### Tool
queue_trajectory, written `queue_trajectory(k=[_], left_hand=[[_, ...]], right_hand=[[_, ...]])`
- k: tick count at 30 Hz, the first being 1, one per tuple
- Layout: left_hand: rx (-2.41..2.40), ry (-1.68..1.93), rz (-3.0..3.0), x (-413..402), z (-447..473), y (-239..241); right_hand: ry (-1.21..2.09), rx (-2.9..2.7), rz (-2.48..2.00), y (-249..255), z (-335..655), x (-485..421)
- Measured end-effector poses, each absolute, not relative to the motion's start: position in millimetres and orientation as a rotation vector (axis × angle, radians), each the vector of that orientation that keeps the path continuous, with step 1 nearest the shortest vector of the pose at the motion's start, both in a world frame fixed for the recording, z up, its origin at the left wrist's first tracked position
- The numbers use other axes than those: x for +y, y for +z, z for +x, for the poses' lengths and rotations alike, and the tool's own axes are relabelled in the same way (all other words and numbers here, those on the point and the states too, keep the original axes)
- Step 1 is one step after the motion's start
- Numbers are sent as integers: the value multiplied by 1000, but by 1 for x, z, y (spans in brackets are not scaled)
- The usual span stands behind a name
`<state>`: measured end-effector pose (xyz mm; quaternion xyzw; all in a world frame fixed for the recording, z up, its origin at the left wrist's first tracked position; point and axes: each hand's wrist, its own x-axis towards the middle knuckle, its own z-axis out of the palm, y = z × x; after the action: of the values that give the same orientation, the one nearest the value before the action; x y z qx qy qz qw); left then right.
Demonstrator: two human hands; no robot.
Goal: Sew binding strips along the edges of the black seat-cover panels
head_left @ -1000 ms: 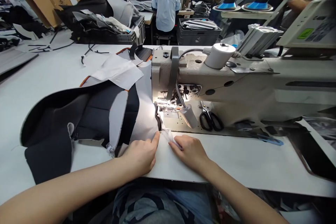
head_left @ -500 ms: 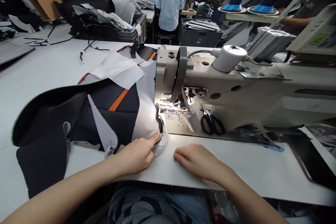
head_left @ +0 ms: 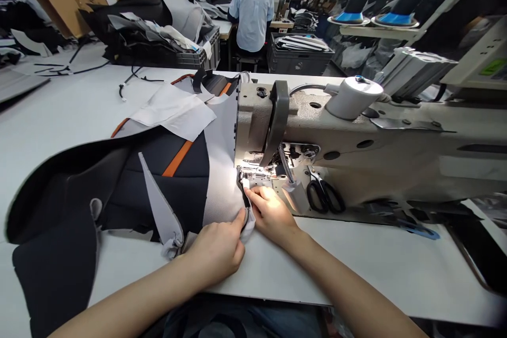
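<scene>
A large dark sewn fabric cover (head_left: 170, 198) with an orange stripe and a light grey mesh panel (head_left: 222, 195) lies left of the sewing machine (head_left: 255, 127). Along the panel's right edge, a black strip (head_left: 244, 198) leads up to the lit presser foot area. My left hand (head_left: 219, 245) is closed on the edge of the cover, its index finger pressed along the strip. Higher up and to the right, my right hand (head_left: 275, 219) pinches the same edge close below the needle area. The fingertips beneath the cloth are hidden.
Black-handled scissors (head_left: 325, 196) lie on the machine bed, right of the lamp. A phone-like dark slab (head_left: 481, 253) rests at the table's right. Behind are a crate (head_left: 216, 45) heaped with fabric, another grey crate (head_left: 301, 60) and a seated person (head_left: 251, 16).
My right hand has moved from the bare tabletop up and left onto the cover's edge. My left hand stays on the edge with its index finger along the strip.
</scene>
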<state>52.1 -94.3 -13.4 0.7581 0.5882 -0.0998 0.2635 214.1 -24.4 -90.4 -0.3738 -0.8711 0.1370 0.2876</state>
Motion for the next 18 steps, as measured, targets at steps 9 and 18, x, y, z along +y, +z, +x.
queue_trajectory(k=[9, 18], left_hand=[[1687, -288, 2114, -74, 60, -16], [1688, -282, 2191, -73, 60, -24]], right_hand=[[513, -2288, -935, -82, 226, -27], [270, -2155, -1119, -100, 218, -13]])
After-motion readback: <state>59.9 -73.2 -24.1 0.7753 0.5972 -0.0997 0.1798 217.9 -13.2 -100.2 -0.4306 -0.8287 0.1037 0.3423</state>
